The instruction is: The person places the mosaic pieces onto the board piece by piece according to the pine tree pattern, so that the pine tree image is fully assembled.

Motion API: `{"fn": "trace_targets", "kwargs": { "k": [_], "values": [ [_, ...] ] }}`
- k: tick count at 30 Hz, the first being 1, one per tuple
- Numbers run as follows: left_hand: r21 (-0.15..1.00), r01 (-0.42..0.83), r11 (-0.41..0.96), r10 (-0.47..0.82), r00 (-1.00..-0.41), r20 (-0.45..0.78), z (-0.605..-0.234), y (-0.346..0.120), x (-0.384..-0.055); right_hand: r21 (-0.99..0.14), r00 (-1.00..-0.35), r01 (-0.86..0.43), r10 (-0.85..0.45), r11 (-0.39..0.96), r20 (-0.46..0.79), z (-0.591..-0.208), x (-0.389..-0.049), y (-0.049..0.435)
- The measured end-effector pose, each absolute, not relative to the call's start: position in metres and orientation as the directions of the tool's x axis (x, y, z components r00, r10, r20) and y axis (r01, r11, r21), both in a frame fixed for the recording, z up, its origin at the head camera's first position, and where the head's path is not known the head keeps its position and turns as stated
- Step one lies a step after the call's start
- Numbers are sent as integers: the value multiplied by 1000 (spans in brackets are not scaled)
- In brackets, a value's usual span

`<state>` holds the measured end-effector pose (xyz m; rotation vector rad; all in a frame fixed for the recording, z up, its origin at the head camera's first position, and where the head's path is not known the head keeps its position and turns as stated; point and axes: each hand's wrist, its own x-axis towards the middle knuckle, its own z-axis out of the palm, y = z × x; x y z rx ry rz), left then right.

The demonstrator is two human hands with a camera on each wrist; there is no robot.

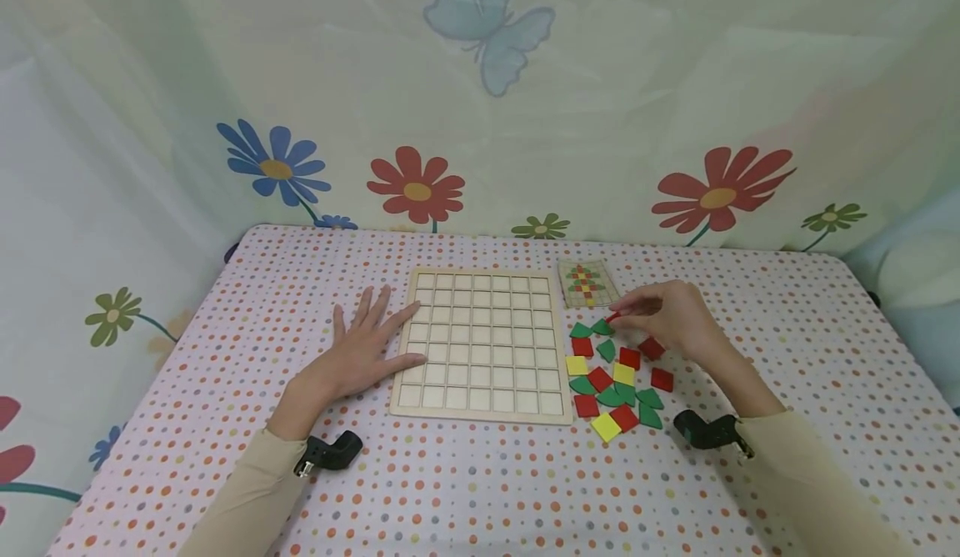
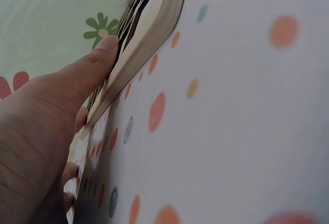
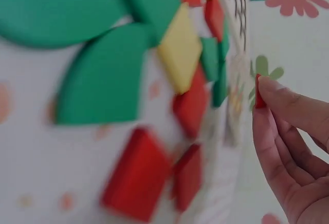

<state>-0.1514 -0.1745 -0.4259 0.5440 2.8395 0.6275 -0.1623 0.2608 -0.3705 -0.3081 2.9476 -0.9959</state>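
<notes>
A wooden grid board (image 1: 480,417) with bare square cells lies flat in the middle of the table. My left hand (image 1: 363,353) lies spread at its left side, thumb and a finger on the board's edge; the left wrist view shows the thumb (image 2: 87,72) resting on the rim. My right hand (image 1: 675,315) pinches a red tile (image 3: 260,91) between thumb and fingers, above the loose pieces. Among these are red squares (image 1: 662,379), yellow squares (image 1: 606,427) and green quarter-round pieces (image 1: 649,416), scattered right of the board.
A pattern card (image 1: 570,294) with a tree-like picture in green, red and yellow lies beyond the pieces, beside the board's far right corner. Dotted cloth (image 1: 480,490) covers the table. Behind it hangs a curtain (image 1: 600,123) printed with flowers and a butterfly.
</notes>
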Motion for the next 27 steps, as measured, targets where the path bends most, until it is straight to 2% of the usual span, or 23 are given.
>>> {"fn": "trace_targets", "kwargs": {
  "k": [9,17,27],
  "values": [
    [450,315,836,393,-915,-89,-428,-176,-152,-607,-923,-360,-365,709,121,-357,-191,211],
    [446,315,838,396,-913,-98,-431,-176,-152,-656,-881,-408,-462,635,101,-367,-223,164],
    [445,322,836,398,-913,-87,-430,-176,-154,-719,-848,-390,-529,576,36,-373,-257,127]
  ]
}}
